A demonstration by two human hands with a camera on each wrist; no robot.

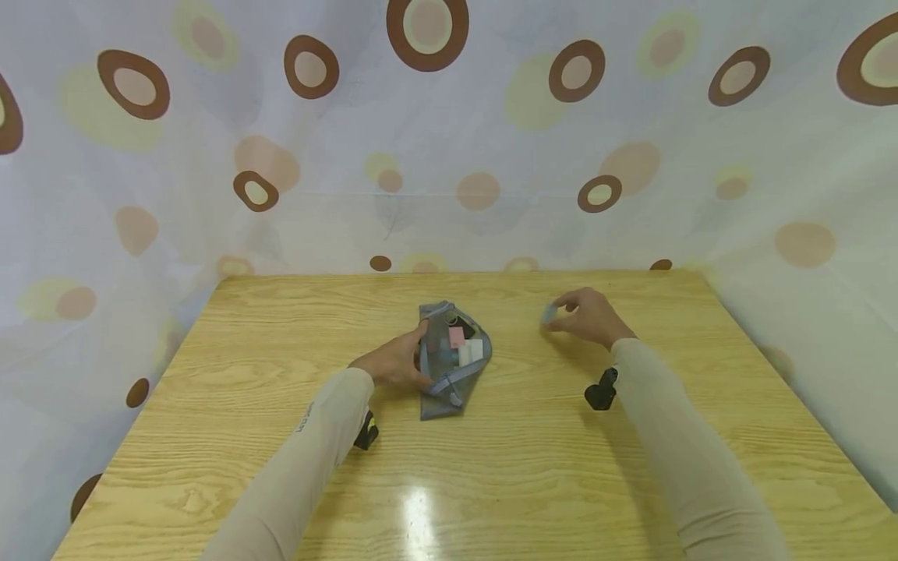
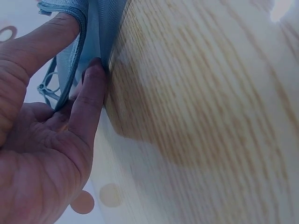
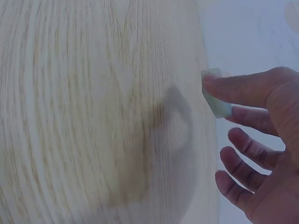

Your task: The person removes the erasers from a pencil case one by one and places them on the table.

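A grey mesh zip pouch [image 1: 436, 358] lies unzipped on the table, its mouth spread. Inside it show a pink piece [image 1: 457, 336], white pieces [image 1: 470, 352] and something dark. My left hand [image 1: 396, 358] holds the pouch by its left side, thumb and fingers spread along the zipper edge [image 2: 80, 51]. To the right, above the table, my right hand [image 1: 588, 318] pinches a small pale green block [image 3: 216, 95], perhaps an eraser, between thumb and forefinger. In the right wrist view its other fingers are loosely bent, touching nothing.
The wooden table [image 1: 519, 467] runs back to a white curtain [image 1: 449, 226] with brown and yellow spots, which also hangs along both sides. Black wrist camera mounts [image 1: 601, 391] hang under both forearms.
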